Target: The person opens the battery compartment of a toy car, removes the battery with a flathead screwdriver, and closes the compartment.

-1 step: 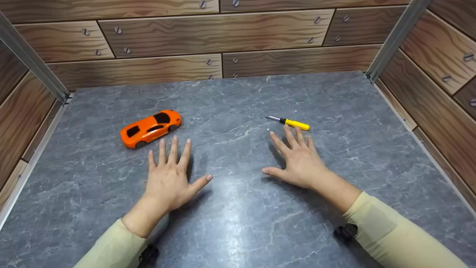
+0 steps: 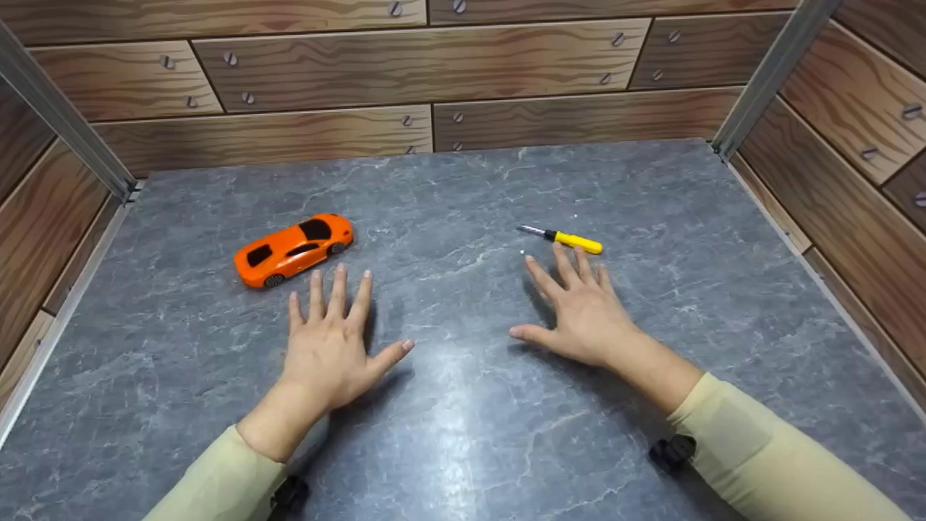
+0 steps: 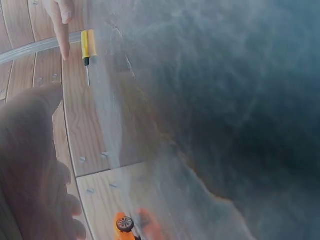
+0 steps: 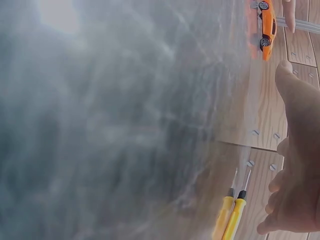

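Note:
An orange toy car (image 2: 293, 250) with black windows stands on the left side of the grey marbled table (image 2: 448, 188). Just in front of it, my left hand (image 2: 329, 347) is held palm down with fingers spread, apart from the car. On the right lies a screwdriver (image 2: 575, 241) with a yellow handle and its metal tip pointing left. My right hand (image 2: 586, 311) is spread behind its handle on the near side, fingertips close to it; whether they touch is hard to tell. Both hands hold nothing. The right wrist view also shows the screwdriver (image 4: 239, 212) and the car (image 4: 267, 32).
Wood-patterned panels (image 2: 419, 65) with printed screws wall the table at the back and both sides. Metal posts (image 2: 759, 72) stand at the back corners. Small white specks lie near the screwdriver. A bright reflection shows on the tabletop between the forearms.

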